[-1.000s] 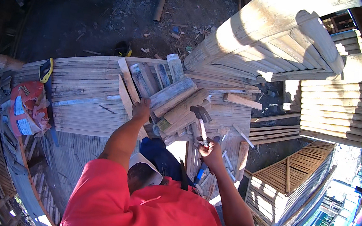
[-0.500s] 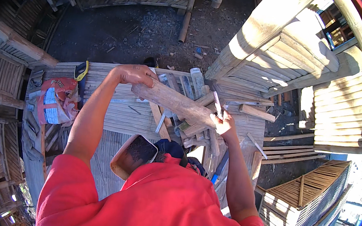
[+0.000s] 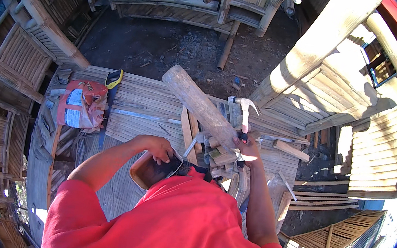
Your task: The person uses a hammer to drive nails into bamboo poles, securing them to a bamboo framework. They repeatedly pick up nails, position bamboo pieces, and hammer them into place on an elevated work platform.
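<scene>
**Right hand grips hammer upright, left hand dips into pouch at the chest**

Right hand (image 3: pixel 248 148): fingers closed round the dark grip of a claw hammer (image 3: pixel 244 114), head up toward 12 o'clock, claw pointing to 3 o'clock. Held vertical and clear of the wood, likely parked at rest rather than mid-swing. Hand sits at the near end of a thick round bamboo pole (image 3: pixel 200 105); whether the same fingers also pinch the pole I cannot tell. Pole slants up from the hand toward 11 o'clock, far end raised off the counter, so something at the hand end props or holds it.

Left hand (image 3: pixel 159 148): fingers curled down into an open brown pouch (image 3: pixel 144 172) just beside the chest, tips hidden inside; what they hold, if anything, cannot tell. Pouch mouth faces up, probably for easy reach.

Around the right hand, at 6 to 9 o'clock: loose short bamboo offcuts (image 3: pixel 215 151), piled.

Underneath: slatted bamboo counter (image 3: pixel 141 104). At its 9 o'clock side, a red and white printed bag (image 3: pixel 81 103) lying flat; just past it at 12 o'clock, a saw with a yellow and black handle (image 3: pixel 113 78), well apart from both hands.
</scene>
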Demonstrator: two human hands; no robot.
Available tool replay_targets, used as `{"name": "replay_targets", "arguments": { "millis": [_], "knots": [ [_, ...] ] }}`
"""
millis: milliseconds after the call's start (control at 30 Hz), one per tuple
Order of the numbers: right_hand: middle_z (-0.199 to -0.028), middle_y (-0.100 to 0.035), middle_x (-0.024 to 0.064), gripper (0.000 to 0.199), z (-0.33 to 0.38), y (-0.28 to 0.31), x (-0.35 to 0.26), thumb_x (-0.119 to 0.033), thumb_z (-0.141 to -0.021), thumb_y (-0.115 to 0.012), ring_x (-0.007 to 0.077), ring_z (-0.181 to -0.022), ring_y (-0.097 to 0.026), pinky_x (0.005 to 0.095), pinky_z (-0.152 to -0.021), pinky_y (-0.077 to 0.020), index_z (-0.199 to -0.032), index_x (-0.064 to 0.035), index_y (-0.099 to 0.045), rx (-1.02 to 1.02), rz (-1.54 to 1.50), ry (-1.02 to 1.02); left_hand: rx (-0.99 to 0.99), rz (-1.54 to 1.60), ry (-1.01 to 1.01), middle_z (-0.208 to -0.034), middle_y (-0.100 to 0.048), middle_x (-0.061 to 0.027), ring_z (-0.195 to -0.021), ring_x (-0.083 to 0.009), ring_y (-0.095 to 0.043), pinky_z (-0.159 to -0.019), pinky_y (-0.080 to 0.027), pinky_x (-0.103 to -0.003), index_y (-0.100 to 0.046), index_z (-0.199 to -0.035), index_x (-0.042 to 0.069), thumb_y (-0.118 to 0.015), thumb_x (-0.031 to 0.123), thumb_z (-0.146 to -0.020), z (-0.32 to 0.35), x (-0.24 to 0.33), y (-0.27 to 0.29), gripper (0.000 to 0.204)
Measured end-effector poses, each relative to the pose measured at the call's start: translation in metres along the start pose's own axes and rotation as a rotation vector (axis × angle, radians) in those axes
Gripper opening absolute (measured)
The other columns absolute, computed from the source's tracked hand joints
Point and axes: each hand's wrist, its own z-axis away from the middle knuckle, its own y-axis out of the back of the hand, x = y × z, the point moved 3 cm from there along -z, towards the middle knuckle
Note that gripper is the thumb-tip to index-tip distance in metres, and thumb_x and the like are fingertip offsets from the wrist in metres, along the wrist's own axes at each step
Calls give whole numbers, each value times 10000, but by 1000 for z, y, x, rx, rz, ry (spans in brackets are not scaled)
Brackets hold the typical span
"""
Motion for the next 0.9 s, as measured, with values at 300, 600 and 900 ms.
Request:
{"name": "replay_targets", "arguments": {
  "millis": [300, 600, 900],
  "knots": [
    [-922, -600, -47, 239, -12, -20, -11, -148, -947, -744, 49, -814, -538, 224, -703, -462, -1113, -47, -605, -9, -38, -20, 650, -854, -157, -991, -740, -158, -871, -307, -744, -728, -591, -443, -723, -979, 74, -553, 145, -879, -47, -54, -67, 209],
    [-977, -655, -8, 282, -7, -22, -12, -162, -945, -754, 81, -886, -588, 262, -750, -501, -1158, -26, -629, 25, 32, 111, 626, -925, -161, -1107, -675, -152, -815, -307, -727, -688, -586, -458, -604, -1203, 50, -521, 158, -906, -45, -57, -75, 327],
    [-1043, -662, 35, 388, 5, -19, -11, -163, -934, -763, 111, -941, -598, 283, -828, -512, -1244, 14, -609, 24, 60, 82, 637, -882, -190, -1035, -706, -140, -843, -309, -734, -722, -589, -453, -660, -1080, 39, -611, 159, -876, -31, -35, -69, 242]
  ]
}}
